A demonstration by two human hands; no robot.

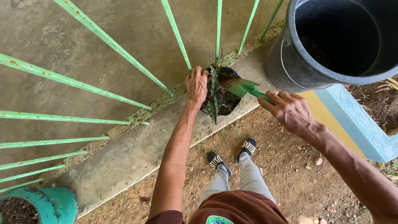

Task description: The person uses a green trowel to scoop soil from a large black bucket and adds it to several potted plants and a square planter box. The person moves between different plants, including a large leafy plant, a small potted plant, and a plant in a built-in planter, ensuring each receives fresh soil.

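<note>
A small black pot with a striped, sword-leaved plant stands on a concrete ledge beside green railing bars. My left hand grips the pot's left rim. My right hand holds a green trowel by its handle, with the blade over the soil in the pot.
A large black bucket with some soil inside stands at the upper right on a yellow and blue ledge. A teal pot of soil sits at the lower left. Green railing bars fan across the concrete floor. My feet stand on bare dirt.
</note>
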